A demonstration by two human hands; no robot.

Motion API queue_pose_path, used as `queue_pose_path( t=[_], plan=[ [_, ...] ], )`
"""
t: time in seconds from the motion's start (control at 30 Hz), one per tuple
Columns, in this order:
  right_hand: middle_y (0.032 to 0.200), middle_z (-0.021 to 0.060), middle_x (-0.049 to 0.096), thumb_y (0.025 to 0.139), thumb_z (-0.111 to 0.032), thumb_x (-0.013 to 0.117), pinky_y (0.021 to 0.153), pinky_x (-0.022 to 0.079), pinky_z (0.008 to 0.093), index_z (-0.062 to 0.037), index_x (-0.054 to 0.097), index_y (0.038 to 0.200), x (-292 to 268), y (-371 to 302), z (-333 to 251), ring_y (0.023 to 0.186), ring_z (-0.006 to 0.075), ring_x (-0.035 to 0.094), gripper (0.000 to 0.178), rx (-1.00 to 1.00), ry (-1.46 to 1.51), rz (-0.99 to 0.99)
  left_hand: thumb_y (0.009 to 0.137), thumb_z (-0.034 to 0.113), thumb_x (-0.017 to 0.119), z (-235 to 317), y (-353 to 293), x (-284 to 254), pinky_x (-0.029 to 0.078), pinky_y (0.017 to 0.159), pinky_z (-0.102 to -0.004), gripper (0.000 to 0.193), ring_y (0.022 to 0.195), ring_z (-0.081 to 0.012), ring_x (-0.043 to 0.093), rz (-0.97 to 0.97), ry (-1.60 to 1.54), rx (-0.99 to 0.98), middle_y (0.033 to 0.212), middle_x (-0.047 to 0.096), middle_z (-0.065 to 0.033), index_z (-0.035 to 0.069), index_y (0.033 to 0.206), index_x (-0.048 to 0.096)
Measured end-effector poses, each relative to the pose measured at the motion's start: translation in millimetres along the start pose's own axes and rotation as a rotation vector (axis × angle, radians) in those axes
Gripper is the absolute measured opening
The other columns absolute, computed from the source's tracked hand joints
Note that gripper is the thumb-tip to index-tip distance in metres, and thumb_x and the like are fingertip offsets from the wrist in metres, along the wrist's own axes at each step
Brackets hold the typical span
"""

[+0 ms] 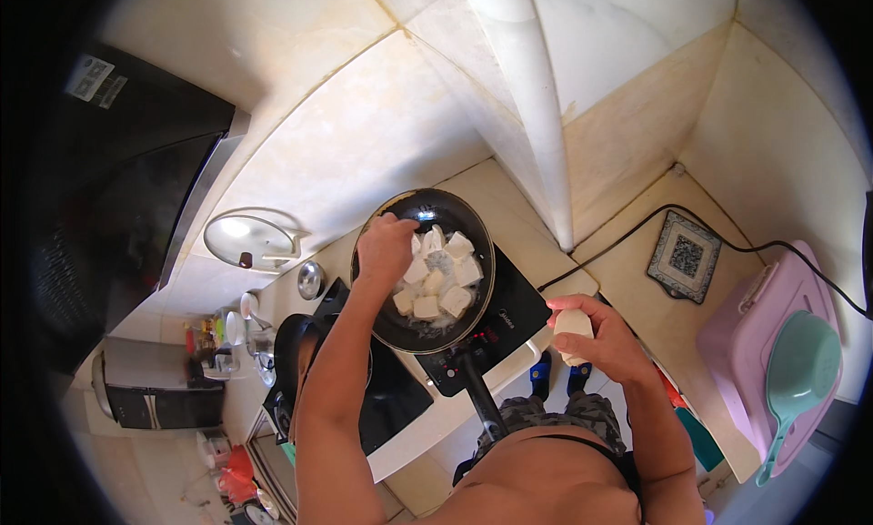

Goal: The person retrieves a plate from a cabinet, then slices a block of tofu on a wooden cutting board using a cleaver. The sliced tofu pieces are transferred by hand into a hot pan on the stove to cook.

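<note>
A black frying pan sits on the induction cooktop, with several white tofu pieces in bubbling oil. Over the pan's left side is my left hand, its fingers drawn together and pointing down at the tofu. Whatever those fingers may hold is hidden behind them. To the right of the cooktop, my right hand is closed around a pale tofu block, away from the pan. The pan's black handle points toward my body.
A glass lid leans against the wall at left. Beside it are a metal bowl and a black wok. On the right counter lie a patterned trivet, a black cord, and a pink bin with a green ladle on top.
</note>
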State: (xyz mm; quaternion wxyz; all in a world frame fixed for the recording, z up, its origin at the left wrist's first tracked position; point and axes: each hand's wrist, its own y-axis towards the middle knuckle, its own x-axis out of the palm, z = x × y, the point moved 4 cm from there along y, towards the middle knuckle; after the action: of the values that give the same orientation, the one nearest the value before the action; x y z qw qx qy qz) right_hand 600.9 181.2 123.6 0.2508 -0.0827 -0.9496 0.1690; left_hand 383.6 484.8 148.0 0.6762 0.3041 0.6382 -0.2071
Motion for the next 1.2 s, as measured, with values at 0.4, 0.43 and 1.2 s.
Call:
queue_pose_path(
  t=[0.4,0.43,1.2],
  plan=[
    [0.112,0.0098,0.067,0.087,-0.014,0.082,0.078,0.055,0.0277,-0.0064,0.063,0.131,17.2,6.1,-5.8,0.092,0.0127,0.066,0.048,0.01,-0.034,-0.005,0.089,-0.007,0.058,-38.4,-53.2,-46.2,0.06,0.076,-0.0328,0.051,0.088,-0.0247,0.072,-0.368,-1.299,-0.604,0.111,0.065,-0.0148,-0.004,0.139,0.05],
    [0.111,0.0096,0.067,0.087,-0.014,0.081,0.078,0.055,0.0276,-0.0063,0.063,0.131,18.2,6.0,-5.1,0.092,0.0127,0.066,0.048,0.004,-0.041,-0.005,0.089,-0.006,0.059,-41.3,-58.6,-45.9,0.061,0.077,-0.0341,0.051,0.089,-0.0252,0.072,-0.362,-1.257,-0.63,0.11,0.065,-0.0147,-0.003,0.139,0.051],
    [0.103,0.0068,0.067,0.096,-0.022,0.074,0.055,0.048,0.0251,-0.0067,0.061,0.132,40.4,6.1,13.8,0.085,0.0172,0.068,0.041,0.097,0.149,-0.005,0.087,0.007,0.068,-25.0,-81.8,9.0,0.052,0.085,-0.0474,0.011,0.102,-0.0362,0.062,0.119,-0.034,-0.172,0.098,0.066,-0.0153,0.003,0.097,0.067]
  ],
)
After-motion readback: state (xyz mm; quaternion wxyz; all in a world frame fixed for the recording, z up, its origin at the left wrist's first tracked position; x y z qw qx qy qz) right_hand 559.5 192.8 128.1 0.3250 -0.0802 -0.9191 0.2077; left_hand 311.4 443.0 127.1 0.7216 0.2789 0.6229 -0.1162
